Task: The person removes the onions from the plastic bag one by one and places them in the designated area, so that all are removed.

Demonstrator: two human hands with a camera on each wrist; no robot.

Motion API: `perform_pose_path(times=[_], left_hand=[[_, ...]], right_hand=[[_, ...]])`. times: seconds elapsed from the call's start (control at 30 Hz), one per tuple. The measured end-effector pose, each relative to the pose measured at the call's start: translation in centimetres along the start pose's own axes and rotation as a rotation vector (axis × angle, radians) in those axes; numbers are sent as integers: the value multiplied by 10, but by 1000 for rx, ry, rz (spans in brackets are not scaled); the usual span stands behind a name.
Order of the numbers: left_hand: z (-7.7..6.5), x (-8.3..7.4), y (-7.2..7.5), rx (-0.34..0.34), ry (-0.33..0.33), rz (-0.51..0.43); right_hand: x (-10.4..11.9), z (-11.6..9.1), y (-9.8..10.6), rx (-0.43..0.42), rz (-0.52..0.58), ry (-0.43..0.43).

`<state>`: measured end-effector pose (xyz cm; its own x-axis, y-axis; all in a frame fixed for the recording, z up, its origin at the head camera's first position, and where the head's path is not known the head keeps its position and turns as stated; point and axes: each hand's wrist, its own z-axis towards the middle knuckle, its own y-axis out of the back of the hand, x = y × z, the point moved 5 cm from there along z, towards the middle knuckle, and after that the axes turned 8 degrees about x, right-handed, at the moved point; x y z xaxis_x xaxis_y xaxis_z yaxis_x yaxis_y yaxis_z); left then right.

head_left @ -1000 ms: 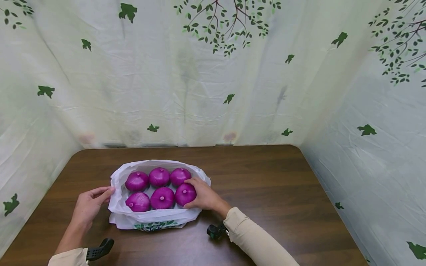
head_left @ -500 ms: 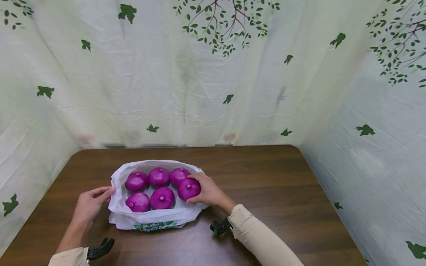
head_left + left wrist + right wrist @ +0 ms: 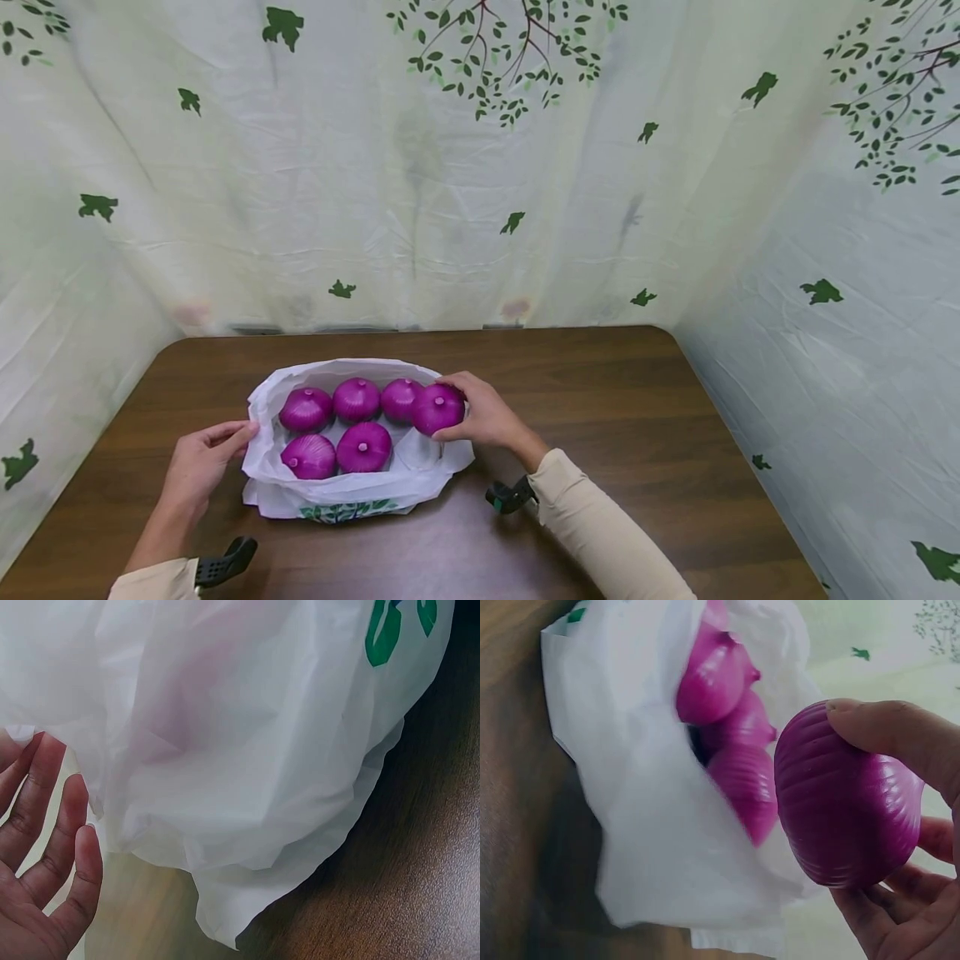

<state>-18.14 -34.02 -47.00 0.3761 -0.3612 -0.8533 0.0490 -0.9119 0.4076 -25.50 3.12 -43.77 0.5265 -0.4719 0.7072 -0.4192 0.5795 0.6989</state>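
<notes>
Head view: below mid-frame, the right hand [image 3: 491, 414] pinches an onion [image 3: 437, 408] at the right end of the bag [image 3: 277, 493]. At lower left, the left hand [image 3: 201, 465] pinches its left side. Lifting this onion seems the step now; the next move needs a firm grip and a still bag.

Pale, creased sheeting [image 3: 360, 192] printed with dark-green leaves [image 3: 283, 27] and leafy branches [image 3: 528, 32] hangs behind the brown wood-grain worktop [image 3: 600, 400] and along its left and right sides.
</notes>
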Motion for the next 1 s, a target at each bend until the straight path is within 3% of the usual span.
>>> perform_pose_path(times=[0.5, 1.0], left_hand=[[0, 2, -1, -6, -7, -24], [0, 0, 0, -1, -32, 5]], right_hand=[[-16, -9, 27, 4, 101, 15], [-41, -20, 53, -39, 73, -27]])
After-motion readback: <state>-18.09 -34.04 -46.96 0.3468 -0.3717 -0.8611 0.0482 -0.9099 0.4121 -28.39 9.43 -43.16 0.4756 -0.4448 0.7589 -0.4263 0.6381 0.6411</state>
